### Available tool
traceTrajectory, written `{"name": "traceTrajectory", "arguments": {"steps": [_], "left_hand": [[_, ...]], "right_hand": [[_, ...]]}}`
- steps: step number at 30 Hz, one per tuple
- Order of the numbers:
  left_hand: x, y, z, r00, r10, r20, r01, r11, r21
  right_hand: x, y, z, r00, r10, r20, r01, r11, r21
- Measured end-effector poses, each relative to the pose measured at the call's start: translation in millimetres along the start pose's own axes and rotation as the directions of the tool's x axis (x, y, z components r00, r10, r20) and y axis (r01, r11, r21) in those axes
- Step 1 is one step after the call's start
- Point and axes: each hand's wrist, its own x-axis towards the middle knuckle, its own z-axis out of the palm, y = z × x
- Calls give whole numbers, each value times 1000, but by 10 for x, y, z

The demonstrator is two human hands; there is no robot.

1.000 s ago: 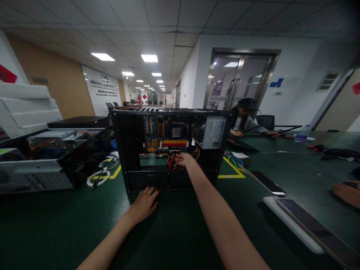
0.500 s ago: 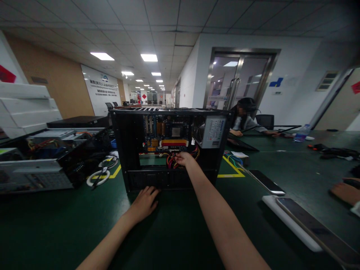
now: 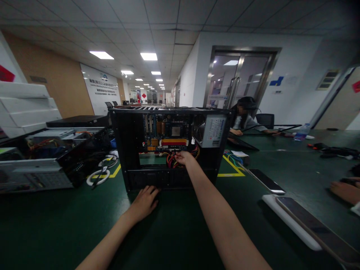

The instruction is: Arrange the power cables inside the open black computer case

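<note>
Right fingers (image 3: 178, 156) pinched on cables (image 3: 170, 161), left fingers (image 3: 149, 191) slightly spread beside computer case (image 3: 146, 178)

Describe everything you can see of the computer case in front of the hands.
The computer case is black, apparently metal, standing upright on the green table, one side open. Inside show a circuit board, a labelled grey power supply and coloured wires. The right hand is inside, seemingly gripping the wires; the left hand lies by the lower edge, contact unclear.
</note>
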Motion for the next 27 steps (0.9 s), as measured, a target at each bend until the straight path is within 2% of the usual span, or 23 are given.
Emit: {"name": "traceTrajectory", "arguments": {"steps": [4, 8, 11, 27], "left_hand": [[2, 4, -9, 1000, 2, 9, -2, 1000, 5], [6, -1, -4, 1000, 2, 7, -2, 1000, 9], [6, -2, 1, 1000, 3, -1, -3, 1000, 16], [3, 6, -4, 1000, 5, -2, -5, 1000, 11]], "right_hand": [[-31, -16, 3, 995, 96, -19, -93, 990, 104], [-39, -23, -6, 990, 138, -8, -137, 990, 22], [-30, -14, -19, 990, 139, 6, -138, 990, -28], [6, 9, -60, 990, 135, 29, -133, 989, -66]]}}
